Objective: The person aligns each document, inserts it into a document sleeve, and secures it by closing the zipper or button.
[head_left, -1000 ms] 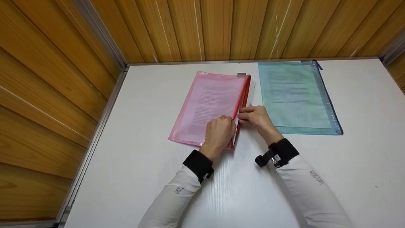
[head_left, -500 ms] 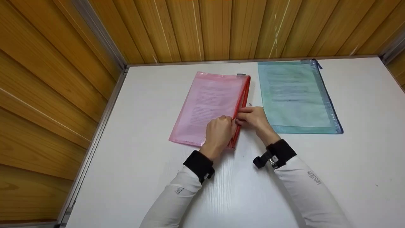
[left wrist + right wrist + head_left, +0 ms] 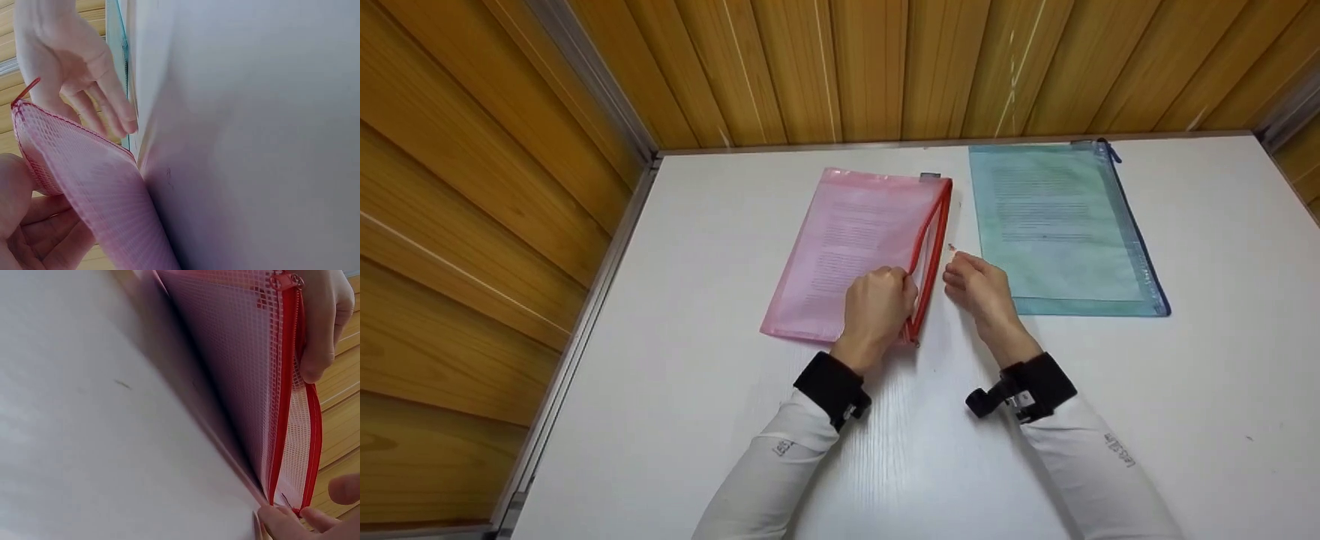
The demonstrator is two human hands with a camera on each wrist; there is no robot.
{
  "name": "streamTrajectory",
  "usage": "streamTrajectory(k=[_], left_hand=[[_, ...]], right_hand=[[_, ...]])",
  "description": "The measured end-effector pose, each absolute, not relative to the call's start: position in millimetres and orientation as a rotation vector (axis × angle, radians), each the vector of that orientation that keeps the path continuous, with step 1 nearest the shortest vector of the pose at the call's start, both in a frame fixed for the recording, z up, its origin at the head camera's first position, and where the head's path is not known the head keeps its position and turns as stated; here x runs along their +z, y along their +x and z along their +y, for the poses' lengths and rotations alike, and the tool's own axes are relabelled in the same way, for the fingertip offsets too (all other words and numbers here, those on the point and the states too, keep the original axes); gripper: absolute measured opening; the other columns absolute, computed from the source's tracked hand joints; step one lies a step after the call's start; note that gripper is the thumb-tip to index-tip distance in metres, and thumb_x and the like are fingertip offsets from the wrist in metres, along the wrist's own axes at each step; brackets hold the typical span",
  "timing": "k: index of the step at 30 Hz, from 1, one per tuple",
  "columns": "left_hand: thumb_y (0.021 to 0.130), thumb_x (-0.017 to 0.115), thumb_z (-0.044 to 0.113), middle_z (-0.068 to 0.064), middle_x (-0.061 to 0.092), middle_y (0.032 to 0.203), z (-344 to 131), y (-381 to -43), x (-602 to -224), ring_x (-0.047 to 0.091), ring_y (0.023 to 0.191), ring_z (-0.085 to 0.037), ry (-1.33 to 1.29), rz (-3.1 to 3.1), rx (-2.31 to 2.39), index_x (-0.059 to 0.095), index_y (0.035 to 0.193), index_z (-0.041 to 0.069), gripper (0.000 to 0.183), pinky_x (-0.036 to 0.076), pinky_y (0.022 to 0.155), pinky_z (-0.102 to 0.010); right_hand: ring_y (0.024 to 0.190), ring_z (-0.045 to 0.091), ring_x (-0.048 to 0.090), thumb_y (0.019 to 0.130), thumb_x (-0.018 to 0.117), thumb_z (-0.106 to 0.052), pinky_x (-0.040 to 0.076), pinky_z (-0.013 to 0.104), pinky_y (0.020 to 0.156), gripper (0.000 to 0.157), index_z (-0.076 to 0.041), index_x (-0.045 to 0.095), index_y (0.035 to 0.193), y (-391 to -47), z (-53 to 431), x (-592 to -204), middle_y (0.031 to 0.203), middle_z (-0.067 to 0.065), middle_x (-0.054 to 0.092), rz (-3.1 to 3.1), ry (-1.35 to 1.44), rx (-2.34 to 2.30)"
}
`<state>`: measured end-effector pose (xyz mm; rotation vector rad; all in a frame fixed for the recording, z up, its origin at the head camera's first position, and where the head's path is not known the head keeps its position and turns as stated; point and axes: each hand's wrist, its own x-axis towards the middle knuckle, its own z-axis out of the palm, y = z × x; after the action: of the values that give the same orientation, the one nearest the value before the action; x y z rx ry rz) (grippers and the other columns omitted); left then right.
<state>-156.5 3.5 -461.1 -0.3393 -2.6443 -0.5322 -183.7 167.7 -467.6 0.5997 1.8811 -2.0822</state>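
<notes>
A pink mesh zipper pouch (image 3: 802, 285) lies on the table with a printed sheet showing through it. Along its right side the red zipper (image 3: 936, 262) is undone and the mouth gapes. My left hand (image 3: 877, 307) grips the upper lip of that mouth, lifting it, with the thumb over the edge in the right wrist view. Just right of the mouth is my right hand (image 3: 982, 292), fingers loosely extended and holding nothing. In the right wrist view its fingertips (image 3: 278, 520) are close to the far end of the zipper.
A teal zipper pouch (image 3: 1050, 270) with a printed sheet inside lies flat to the right, its dark zipper closed. The white table (image 3: 682, 390) ends at wood-patterned panels (image 3: 870, 75) at the back and left.
My right hand has drawn back from the pink pouch's mouth to the right. The mouth gapes wider now, while my left hand keeps its grip in nearly the same place.
</notes>
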Motion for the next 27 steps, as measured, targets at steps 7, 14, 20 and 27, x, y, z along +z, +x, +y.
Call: streamTrajectory(k=[7,14,20,27], left_hand=[[0.091,0.063,0.017,-0.003,0.068,0.063,3,-158,-458,0.068,0.058,-0.023,-0.335,-2.666,-0.54,0.073,0.072,0.009,0.022,0.055,0.054,-0.037],[0.091,0.064,0.018,-0.003,0.069,0.064,2,-157,-459,0.068,0.058,-0.022,-0.361,-2.678,-0.556,0.074,0.074,0.009,0.022,0.055,0.054,-0.036],[0.093,0.064,0.02,-0.004,0.071,0.072,0,-153,-460,0.07,0.065,-0.025,-0.531,-2.748,-0.543,0.075,0.082,0.009,0.019,0.056,0.059,-0.036],[0.094,0.06,0.017,-0.004,0.07,0.078,-4,-148,-455,0.07,0.072,-0.021,-0.752,-2.814,-0.498,0.076,0.091,0.009,0.018,0.055,0.065,-0.034]], right_hand=[[0.128,0.02,0.05,0.106,0.039,-0.031,0.049,0.026,0.102,0.055,-0.002,0.026,0.152,-182,159,-473,0.132,0.011,0.05,1.502,0.574,-2.212],[0.128,0.015,0.046,0.108,0.022,-0.042,0.049,0.022,0.093,0.064,-0.002,0.014,0.157,-184,158,-481,0.154,0.012,0.031,1.066,0.438,-2.294],[0.149,0.02,0.029,0.107,0.016,-0.048,0.036,0.029,0.117,0.068,-0.005,0.005,0.159,-185,157,-481,0.166,0.013,0.016,0.902,0.407,-2.298],[0.156,0.021,0.012,0.107,0.012,-0.048,0.013,0.032,0.127,0.069,-0.005,-0.002,0.159,-184,155,-477,0.168,0.012,0.006,0.891,0.375,-2.299]])
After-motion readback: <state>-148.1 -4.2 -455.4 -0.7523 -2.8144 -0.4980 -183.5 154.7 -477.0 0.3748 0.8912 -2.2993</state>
